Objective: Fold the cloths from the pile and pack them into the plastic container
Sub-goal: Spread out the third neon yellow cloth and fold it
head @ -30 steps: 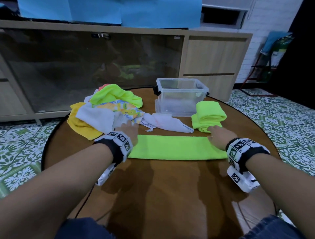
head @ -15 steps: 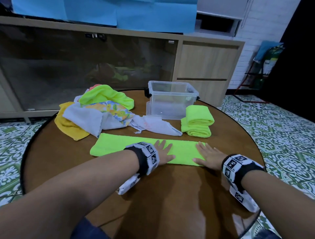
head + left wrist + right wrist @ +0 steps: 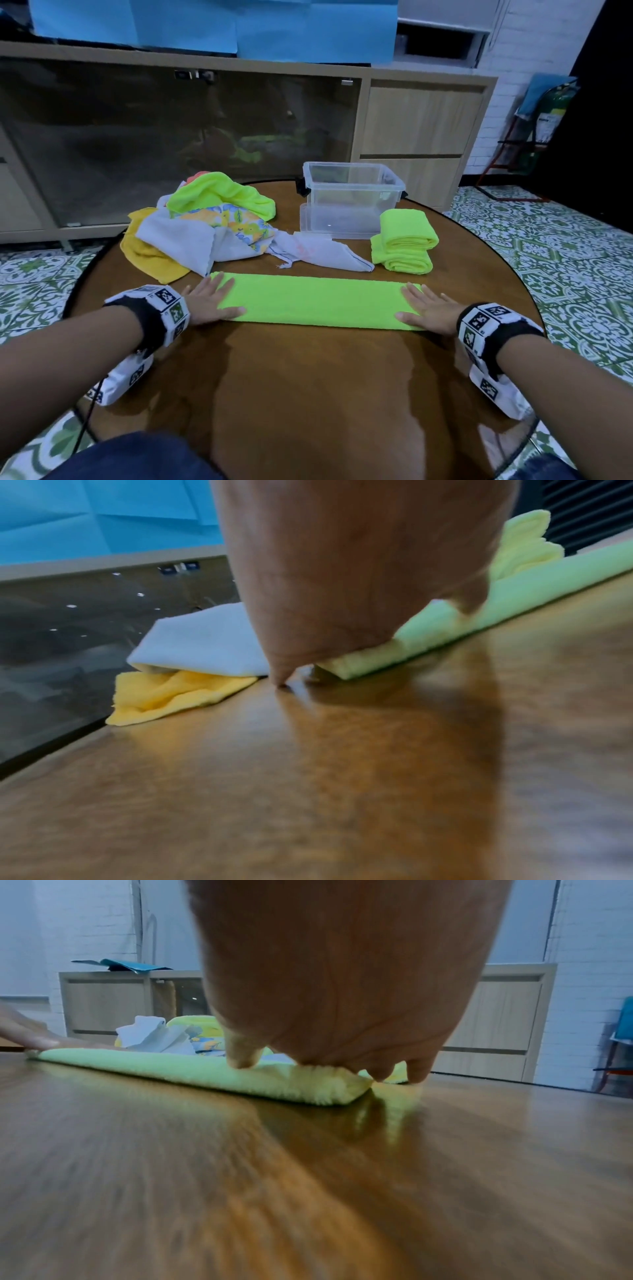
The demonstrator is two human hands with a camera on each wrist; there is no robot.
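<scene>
Round brown worktop (image 3: pixel 308 394) glossy in the foreground, bare wood nearest the body. Just beyond, a long lime-green cloth (image 3: pixel 315 301) folded into a flat strip lying left to right. Left hand (image 3: pixel 209 303) flat on the strip's left end, fingers straight and spread, grip released, pressing only; in the left wrist view the heel of that hand (image 3: pixel 329 593) bearing down on the cloth's edge (image 3: pixel 445 631). Right hand (image 3: pixel 428 310) flat on the right end likewise, grip released, fingers straight; in the right wrist view the fingertips (image 3: pixel 241 1056) resting on top of the strip (image 3: pixel 205 1069), nothing curled round it. Behind the strip on the left, touching its far edge, the loose pile (image 3: pixel 205 226): a yellow cloth (image 3: pixel 147 253) at the bottom, a white cloth (image 3: pixel 185 240) over it, a floral printed one (image 3: pixel 236 222) and another lime-green one (image 3: pixel 222 195) on top, with a white cloth with a blue edge (image 3: pixel 322 253) trailing rightward. Behind on the right, two folded lime-green cloths (image 3: pixel 404 246) stacked just beside the clear plastic container (image 3: pixel 352 202), which stands upright, lid off, no cloth visible inside. Farthest back, a wooden cabinet (image 3: pixel 421 126) with dark glass doors, blue sheets (image 3: pixel 212 24) above it, patterned green floor tiles (image 3: pixel 565 246) at the right
</scene>
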